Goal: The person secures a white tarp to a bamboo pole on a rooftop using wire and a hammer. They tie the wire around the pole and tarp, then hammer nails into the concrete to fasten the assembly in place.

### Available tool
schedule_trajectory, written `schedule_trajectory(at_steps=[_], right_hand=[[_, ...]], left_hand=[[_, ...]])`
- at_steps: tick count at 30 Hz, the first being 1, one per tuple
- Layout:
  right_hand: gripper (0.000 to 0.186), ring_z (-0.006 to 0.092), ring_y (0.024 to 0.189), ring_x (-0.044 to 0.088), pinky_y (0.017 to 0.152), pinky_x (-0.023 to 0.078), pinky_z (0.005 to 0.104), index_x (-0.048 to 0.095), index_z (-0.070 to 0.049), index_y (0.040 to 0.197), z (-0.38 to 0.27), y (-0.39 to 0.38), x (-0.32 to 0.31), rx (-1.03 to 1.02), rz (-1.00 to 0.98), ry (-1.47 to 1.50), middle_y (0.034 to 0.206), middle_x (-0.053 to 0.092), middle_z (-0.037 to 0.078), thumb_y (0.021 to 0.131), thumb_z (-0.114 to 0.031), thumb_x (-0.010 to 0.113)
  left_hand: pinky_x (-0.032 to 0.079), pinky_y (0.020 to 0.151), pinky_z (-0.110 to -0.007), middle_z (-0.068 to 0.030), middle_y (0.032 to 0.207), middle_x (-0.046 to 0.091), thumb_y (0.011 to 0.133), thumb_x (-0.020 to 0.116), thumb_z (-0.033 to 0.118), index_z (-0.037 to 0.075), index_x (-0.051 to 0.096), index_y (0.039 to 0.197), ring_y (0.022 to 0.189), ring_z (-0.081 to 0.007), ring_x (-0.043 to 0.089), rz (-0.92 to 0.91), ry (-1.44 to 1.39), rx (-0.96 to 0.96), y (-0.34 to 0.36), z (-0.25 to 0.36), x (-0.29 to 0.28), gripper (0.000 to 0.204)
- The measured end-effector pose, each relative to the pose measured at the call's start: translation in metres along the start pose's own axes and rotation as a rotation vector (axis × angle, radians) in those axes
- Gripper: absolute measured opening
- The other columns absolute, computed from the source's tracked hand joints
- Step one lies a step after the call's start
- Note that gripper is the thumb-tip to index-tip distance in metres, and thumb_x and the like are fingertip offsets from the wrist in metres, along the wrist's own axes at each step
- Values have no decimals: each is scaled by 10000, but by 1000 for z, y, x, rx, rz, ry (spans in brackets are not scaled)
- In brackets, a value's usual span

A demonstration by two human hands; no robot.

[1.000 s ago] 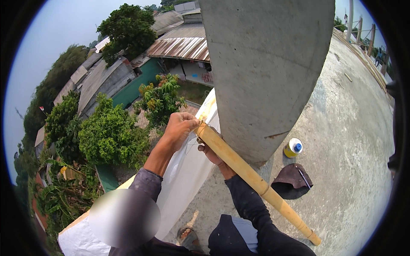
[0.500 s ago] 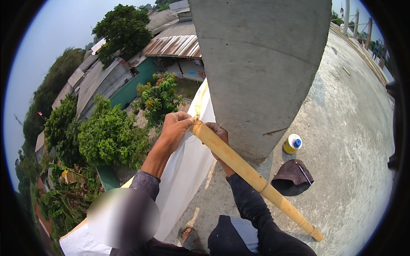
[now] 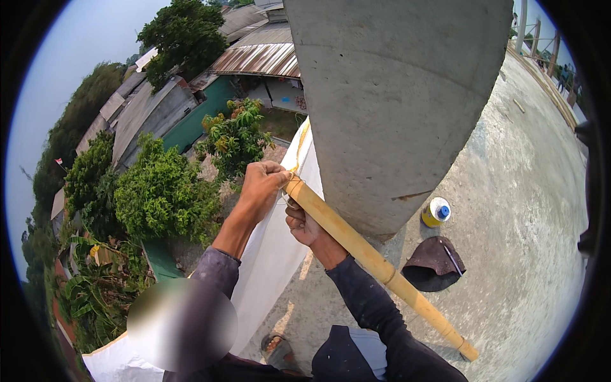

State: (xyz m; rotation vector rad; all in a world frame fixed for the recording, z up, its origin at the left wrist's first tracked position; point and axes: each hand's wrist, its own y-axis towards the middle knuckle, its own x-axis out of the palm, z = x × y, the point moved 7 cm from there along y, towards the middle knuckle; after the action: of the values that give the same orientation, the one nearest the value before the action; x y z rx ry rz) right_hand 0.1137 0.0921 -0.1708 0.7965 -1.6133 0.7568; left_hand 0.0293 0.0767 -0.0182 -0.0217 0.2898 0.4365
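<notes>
A bamboo pole slants from the upper middle down to the lower right. At its upper end my left hand is closed, thumb and fingers pinching the tip beside a yellow cord. Thin wire is looped round that end. Just below the tip, on the pole's left side, my right hand has its fingers curled on the wire; the fingertips are partly hidden. Behind both hands hangs a long white sheet, the yellow cord running along its edge.
A concrete column rises right beyond the pole. On the concrete floor stand a yellow-and-white container with a blue cap and a dark cap-like thing with a pen on it. Left of the sheet, the drop shows trees and roofs below.
My right hand has moved from the pole's right side, passing under it, to its left side near the tip. My left hand stays at the pole's end.
</notes>
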Motion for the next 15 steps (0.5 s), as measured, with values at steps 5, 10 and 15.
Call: schedule_trajectory(at_steps=[5, 10, 15], right_hand=[[127, 51, 557, 334, 467, 295, 184, 567, -121, 974, 10, -4, 3, 91, -12, 26, 791, 509, -32, 1058, -217, 561], [117, 51, 547, 365, 492, 325, 203, 554, -135, 1042, 18, -11, 17, 268, -322, 221, 754, 526, -44, 1071, -244, 524], [158, 37, 492, 332, 473, 308, 194, 584, -164, 1095, 30, -18, 6, 323, -233, 177, 614, 432, -96, 1074, -313, 539]], left_hand=[[496, 722, -309, -97, 835, 695, 850, 698, 106, -91, 712, 904, 773, -153, 615, 19, 36, -73, -3, -11, -3, 205], [478, 729, -282, -53, 870, 667, 886, 681, 92, -54, 700, 934, 786, -131, 588, -19, 30, -24, -8, -12, -3, 155], [483, 722, -298, -74, 875, 676, 897, 696, 94, -45, 686, 928, 782, -139, 593, -48, -41, -130, -8, -29, 2, 144]])
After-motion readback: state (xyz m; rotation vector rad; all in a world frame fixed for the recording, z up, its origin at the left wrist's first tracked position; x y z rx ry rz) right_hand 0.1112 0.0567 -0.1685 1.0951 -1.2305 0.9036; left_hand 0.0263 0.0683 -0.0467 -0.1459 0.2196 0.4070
